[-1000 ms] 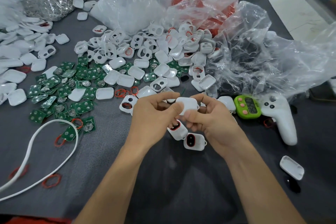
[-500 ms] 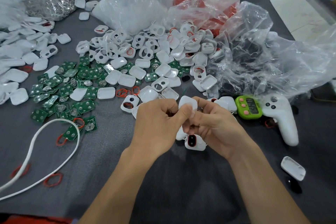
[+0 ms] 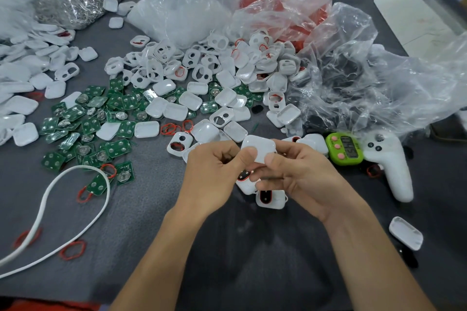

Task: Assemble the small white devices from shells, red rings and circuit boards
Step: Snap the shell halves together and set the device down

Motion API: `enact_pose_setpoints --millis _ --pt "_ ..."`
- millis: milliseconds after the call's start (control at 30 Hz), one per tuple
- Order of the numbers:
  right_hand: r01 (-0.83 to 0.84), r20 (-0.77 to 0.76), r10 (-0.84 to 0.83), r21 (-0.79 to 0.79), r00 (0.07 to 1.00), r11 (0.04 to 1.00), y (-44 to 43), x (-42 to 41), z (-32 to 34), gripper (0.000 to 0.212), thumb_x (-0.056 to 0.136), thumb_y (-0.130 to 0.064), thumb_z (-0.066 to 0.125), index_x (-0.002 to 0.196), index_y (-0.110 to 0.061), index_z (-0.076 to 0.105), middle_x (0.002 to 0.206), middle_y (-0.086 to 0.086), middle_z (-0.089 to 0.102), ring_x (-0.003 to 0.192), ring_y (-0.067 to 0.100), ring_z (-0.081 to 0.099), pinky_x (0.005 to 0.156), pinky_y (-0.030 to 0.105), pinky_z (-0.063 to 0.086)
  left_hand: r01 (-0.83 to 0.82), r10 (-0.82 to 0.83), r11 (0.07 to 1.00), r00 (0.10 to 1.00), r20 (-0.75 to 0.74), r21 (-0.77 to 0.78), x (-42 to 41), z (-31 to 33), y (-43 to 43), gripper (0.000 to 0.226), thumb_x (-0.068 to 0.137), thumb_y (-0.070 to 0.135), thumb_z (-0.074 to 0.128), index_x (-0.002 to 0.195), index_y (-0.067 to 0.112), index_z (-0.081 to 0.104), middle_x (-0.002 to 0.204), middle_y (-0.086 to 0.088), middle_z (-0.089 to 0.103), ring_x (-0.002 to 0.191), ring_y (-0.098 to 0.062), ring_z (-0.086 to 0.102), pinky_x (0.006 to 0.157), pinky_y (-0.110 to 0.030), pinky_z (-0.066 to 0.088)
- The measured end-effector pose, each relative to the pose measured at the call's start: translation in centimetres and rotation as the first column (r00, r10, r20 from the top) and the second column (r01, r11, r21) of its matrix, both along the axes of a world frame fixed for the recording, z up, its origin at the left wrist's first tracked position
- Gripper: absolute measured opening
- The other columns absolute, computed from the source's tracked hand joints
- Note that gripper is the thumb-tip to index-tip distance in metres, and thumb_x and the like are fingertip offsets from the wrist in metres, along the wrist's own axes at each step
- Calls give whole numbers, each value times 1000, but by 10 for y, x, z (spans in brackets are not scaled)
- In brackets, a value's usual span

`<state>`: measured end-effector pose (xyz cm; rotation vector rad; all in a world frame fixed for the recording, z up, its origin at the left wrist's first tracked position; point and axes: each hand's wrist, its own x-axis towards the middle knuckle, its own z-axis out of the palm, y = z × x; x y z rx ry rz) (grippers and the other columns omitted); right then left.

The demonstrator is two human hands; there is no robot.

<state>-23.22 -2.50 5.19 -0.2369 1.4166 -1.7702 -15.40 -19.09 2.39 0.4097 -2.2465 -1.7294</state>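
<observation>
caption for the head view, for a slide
Left hand and right hand pinch a white shell over a table strewn with loose shells, circuit boards and red rings.

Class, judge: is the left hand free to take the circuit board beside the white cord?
Likely not yet: the left hand pinches the white shell, though nothing blocks its way to the circuit board.

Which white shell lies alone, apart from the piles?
The white shell to the right of the right forearm; all the others lie crowded farther from the person.
</observation>
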Motion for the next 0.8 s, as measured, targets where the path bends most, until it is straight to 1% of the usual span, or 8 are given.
enact_pose_setpoints --millis 133,200,300,367,500,667,733,800 --pt "58 -240 -30 108 970 993 -4 7 4 20 100 3 55 107 -1 73 84 20 72 65 21 67 61 29 58 -47 47 995 999 -5 -90 3 -1 -2 42 85 59 68 64 23 65 49 15 48 49 -4 39 50 -17 31" --pt "69 -328 -21 135 945 988 -7 10 8 23 99 8 53 102 -2 74 79 17 72 62 22 65 59 30 57 -68 63 985 997 -34 -161 4 0 -1 48 85 65 64 60 25 56 49 14 43 50 -5 37 51 -19 29" --pt "107 -397 -39 151 917 983 -9 15 13 29 97 9 53 94 -8 76 74 14 72 59 22 65 56 32 57 -96 75 964 993 -93 -247 5 4 -1 55 89 63 61 52 30 36 48 11 36 49 -7 31 50 -16 22" --pt "140 -415 -62 161 908 977 -11 17 12 33 96 9 54 88 -13 77 71 12 72 55 22 65 53 32 57 -87 55 964 990 -132 -251 5 5 -2 58 91 59 63 52 32 29 48 10 32 48 -7 28 49 -15 20" --pt "174 -417 -91 164 904 971 -13 19 8 43 96 9 56 78 -23 78 69 13 72 54 23 66 52 31 57 -65 33 965 991 -127 -255 4 4 -5 59 90 57 64 51 30 28 48 8 27 49 -8 26 49 -16 20" --pt "107 -344 -35 192 938 976 -15 13 8 30 100 0 56 96 -18 81 86 14 76 73 21 73 69 30 62 -19 6 986 997 -80 -168 2 -3 -9 63 89 61 60 59 12 34 52 10 23 52 -9 23 49 -22 18" --pt "137 -308 -81 166 948 977 -15 12 7 34 102 -3 56 89 -20 82 81 10 77 69 19 72 65 27 61 12 -24 987 997 -75 -162 1 -6 -8 64 89 62 60 59 11 35 52 10 24 53 -8 23 50 -25 19" --pt "173 -276 -132 128 952 977 -14 13 6 33 102 -3 56 86 -16 82 78 13 76 60 19 69 57 26 58 10 -21 988 997 -69 -154 2 -4 -6 65 90 60 60 57 10 35 52 9 24 53 -8 24 50 -28 21"
